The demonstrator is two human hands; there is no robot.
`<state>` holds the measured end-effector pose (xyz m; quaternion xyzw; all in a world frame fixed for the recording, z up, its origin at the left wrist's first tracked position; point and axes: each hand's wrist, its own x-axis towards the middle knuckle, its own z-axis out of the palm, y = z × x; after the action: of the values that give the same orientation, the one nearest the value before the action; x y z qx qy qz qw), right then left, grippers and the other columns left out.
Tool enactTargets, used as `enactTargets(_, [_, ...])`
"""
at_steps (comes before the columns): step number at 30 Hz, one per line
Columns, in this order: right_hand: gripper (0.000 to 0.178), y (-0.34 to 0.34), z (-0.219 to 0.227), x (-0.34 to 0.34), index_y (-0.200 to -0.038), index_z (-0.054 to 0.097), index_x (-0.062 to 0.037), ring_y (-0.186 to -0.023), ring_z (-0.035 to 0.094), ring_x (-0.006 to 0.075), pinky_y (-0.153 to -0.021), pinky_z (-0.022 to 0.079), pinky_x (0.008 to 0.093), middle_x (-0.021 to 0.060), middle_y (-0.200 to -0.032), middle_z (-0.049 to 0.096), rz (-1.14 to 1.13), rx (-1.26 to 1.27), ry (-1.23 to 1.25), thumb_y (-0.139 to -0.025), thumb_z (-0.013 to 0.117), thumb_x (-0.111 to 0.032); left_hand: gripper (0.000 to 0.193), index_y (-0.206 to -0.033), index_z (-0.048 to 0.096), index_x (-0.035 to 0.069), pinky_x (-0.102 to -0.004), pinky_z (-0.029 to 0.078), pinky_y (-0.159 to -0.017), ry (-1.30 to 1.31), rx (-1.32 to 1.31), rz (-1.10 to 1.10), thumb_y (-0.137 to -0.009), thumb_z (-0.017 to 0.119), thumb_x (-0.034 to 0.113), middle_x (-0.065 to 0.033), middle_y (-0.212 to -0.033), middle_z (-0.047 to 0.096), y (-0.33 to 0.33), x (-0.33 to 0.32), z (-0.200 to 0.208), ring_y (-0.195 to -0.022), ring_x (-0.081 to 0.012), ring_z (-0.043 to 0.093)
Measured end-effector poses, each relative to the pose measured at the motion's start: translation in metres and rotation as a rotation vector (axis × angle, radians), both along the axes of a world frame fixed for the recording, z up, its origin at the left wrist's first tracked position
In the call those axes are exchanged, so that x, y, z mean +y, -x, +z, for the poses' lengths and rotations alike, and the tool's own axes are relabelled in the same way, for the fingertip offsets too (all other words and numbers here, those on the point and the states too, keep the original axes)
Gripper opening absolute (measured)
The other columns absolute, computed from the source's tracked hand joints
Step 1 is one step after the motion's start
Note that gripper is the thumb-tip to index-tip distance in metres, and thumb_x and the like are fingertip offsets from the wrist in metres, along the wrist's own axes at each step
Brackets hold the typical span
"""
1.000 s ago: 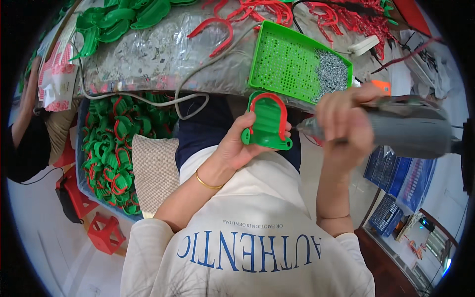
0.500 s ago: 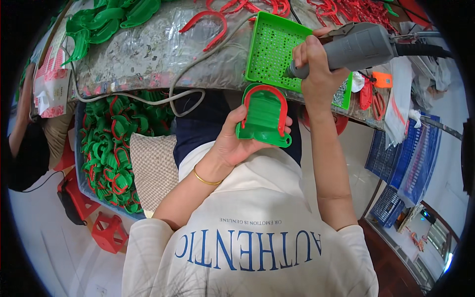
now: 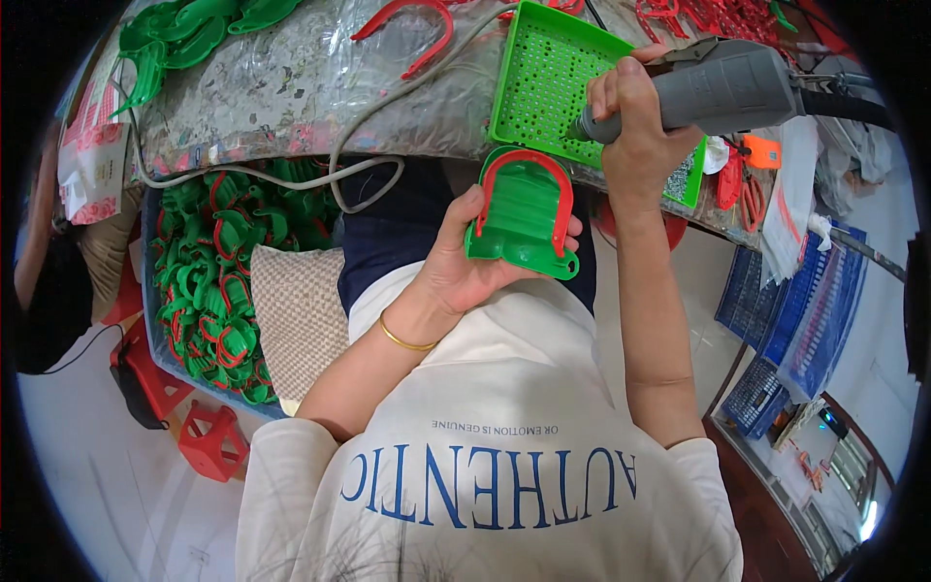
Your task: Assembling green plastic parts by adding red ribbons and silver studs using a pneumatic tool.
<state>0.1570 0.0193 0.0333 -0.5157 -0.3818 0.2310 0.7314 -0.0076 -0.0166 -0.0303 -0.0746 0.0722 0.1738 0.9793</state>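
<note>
My left hand (image 3: 451, 247) is closed around a scoop-like green plastic part (image 3: 524, 218) with a small ring at one corner. A red U-shaped plastic piece (image 3: 561, 189) lies along its rim, its curve toward the table. The thumb presses the left side and fingertips show at the right. My right hand (image 3: 638, 136) grips a grey corded power tool (image 3: 727, 89), probably an electric screwdriver. Its nose points left over the near edge of a green perforated basket (image 3: 548, 78); the bit is too small to make out.
Beside the basket, a small green tray (image 3: 685, 179) holds tiny metal pieces, with red-handled scissors (image 3: 752, 204) nearby. A blue tub (image 3: 152, 291) of green-and-red parts stands at my left. A grey cable (image 3: 364, 126) loops over the table edge. Another person's arm (image 3: 39, 213) shows far left.
The view has shifted slightly, and both hands appear a little higher and to the right. Each keeps its hold: the green part in the left, the power tool in the right.
</note>
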Motion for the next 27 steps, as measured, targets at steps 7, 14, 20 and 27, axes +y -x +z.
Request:
enactTargets(7, [0.017,-0.004,0.003,-0.003,-0.102,0.052,0.0021,-0.053,0.043,0.0127,-0.055,0.04,0.0296,0.0026,-0.063,0.044,0.053,0.024,-0.098,-0.085,0.056,0.001,0.072,-0.132,0.042,0.003,-0.0509,0.049,-0.089,0.041,-0.024,-0.011,-0.084,0.057,0.054,-0.0301,-0.121,0.052,-0.001,0.0,-0.004,-0.107,-0.0397,0.057])
enactTargets(14, [0.02,0.014,0.051,-0.015,-0.103,0.05,-0.0004,-0.053,0.04,0.0125,-0.055,0.036,0.0301,0.0019,-0.062,0.041,0.233,0.105,-0.145,-0.086,0.055,-0.009,0.069,-0.132,0.042,0.002,-0.0508,0.049,-0.089,0.033,-0.065,0.003,-0.086,0.054,0.053,-0.0304,-0.121,0.052,-0.002,0.0,-0.003,-0.108,-0.04,0.056])
enactTargets(20, [0.023,0.059,0.064,-0.027,-0.109,0.044,-0.0018,-0.048,0.04,0.0115,-0.054,0.037,0.0301,0.0018,-0.06,0.04,0.358,0.088,0.022,-0.087,0.048,-0.01,0.061,-0.132,0.043,0.01,-0.0529,0.049,-0.089,0.029,-0.01,0.034,-0.088,0.052,0.051,-0.0232,-0.118,0.056,0.002,0.001,0.008,-0.108,-0.0364,0.057])
enactTargets(27, [0.019,0.063,0.048,-0.026,-0.104,0.045,-0.0024,-0.047,0.04,0.0117,-0.053,0.037,0.0308,0.0021,-0.058,0.041,0.464,0.147,-0.102,-0.087,0.048,-0.008,0.058,-0.134,0.042,0.014,-0.0552,0.048,-0.087,0.056,0.024,0.021,-0.089,0.052,0.05,-0.015,-0.124,0.055,0.004,-0.001,0.002,-0.11,-0.0324,0.057])
